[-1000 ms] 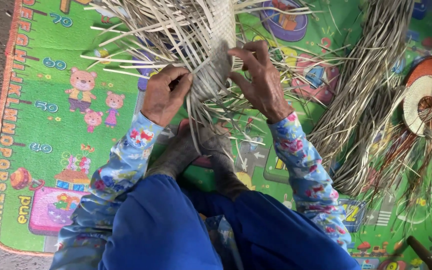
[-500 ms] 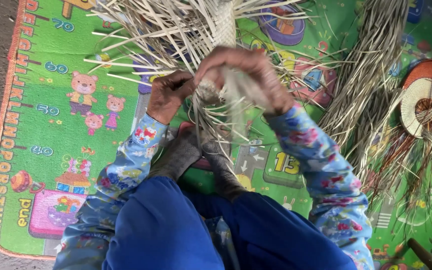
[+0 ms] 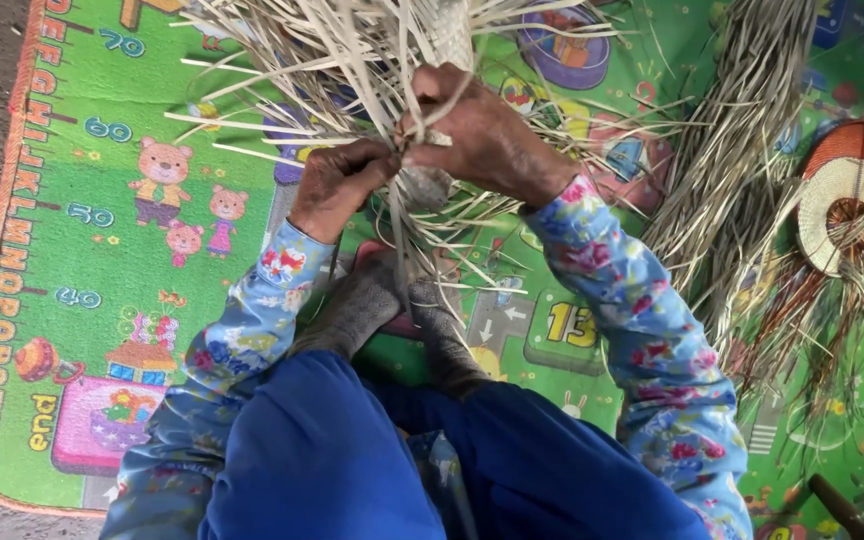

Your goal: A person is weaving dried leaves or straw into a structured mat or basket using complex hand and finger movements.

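Note:
A half-woven piece of pale straw strips (image 3: 432, 40) fans out in front of me, with loose ends sticking out on all sides. My left hand (image 3: 335, 188) pinches several strips at the weave's lower left edge. My right hand (image 3: 477, 135) has crossed over to the middle and grips a strip right beside the left fingers. My two feet in grey socks (image 3: 392, 300) press on the strips hanging down below the hands. Both arms wear blue flowered sleeves.
I sit on a green children's play mat (image 3: 102, 250) with bears and numbers, its orange edge at the left beside grey floor. A thick bundle of dry straw (image 3: 742, 150) lies at the right. A round woven piece with an orange rim (image 3: 852, 195) lies farther right.
My right hand swung from the right side of the weave over to the centre, pulling a strip across, and now meets the left hand. The left hand stayed nearly in place.

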